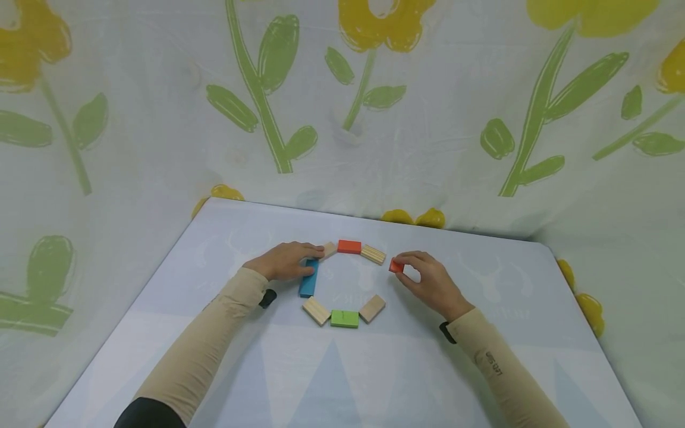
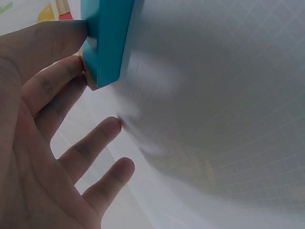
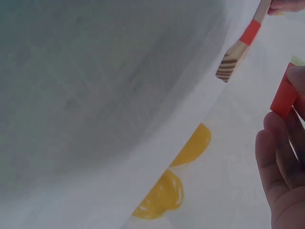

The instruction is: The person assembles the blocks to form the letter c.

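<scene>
My left hand (image 1: 286,260) reaches over the left side of a ring of flat blocks. Its thumb touches a blue block (image 1: 308,280) and its fingertips meet a plain wooden block (image 1: 329,249) at the blue one's far end. In the left wrist view, the thumb lies against the blue block (image 2: 114,43) and the last two fingers are spread apart. My right hand (image 1: 432,282) pinches a red block (image 1: 396,266) between thumb and fingers at the ring's right side. The right wrist view shows this red block (image 3: 286,95) partly covered by the thumb.
At the ring's back lie another red block (image 1: 349,246) and a striped wooden block (image 1: 373,254). Along its front are a wooden block (image 1: 317,311), a green block (image 1: 344,319) and another wooden block (image 1: 372,309). A flower-printed curtain (image 1: 428,148) hangs behind the white table (image 1: 428,368).
</scene>
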`<state>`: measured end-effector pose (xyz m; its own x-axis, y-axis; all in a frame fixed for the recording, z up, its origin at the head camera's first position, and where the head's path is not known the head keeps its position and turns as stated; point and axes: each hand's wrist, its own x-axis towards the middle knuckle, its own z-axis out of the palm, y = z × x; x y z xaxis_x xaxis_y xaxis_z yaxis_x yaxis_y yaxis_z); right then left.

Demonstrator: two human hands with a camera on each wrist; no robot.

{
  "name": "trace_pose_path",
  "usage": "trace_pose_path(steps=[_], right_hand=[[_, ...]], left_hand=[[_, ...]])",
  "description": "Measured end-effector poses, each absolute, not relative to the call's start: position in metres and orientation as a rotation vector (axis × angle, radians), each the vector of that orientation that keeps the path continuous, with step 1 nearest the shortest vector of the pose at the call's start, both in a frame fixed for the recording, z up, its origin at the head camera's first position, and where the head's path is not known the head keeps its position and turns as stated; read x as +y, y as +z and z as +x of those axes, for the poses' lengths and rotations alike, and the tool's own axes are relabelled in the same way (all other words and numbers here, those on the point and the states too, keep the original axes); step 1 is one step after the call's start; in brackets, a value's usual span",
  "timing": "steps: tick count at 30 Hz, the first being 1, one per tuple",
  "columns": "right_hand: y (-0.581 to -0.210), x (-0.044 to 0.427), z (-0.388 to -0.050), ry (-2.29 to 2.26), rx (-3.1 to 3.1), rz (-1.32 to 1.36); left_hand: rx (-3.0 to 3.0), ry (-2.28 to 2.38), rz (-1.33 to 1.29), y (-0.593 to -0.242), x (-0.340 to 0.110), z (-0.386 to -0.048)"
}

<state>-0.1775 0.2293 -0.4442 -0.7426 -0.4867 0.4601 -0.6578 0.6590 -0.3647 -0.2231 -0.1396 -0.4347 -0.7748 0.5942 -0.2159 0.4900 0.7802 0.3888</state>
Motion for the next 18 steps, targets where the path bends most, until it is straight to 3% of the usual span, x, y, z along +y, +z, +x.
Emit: trace_pose_path(steps=[18], right_hand=[[-0.461, 0.218, -0.17, 0.742, -2.663, 1.084]], left_hand=[[2.642, 0.457, 0.817, -0.435, -0.139, -0.223]])
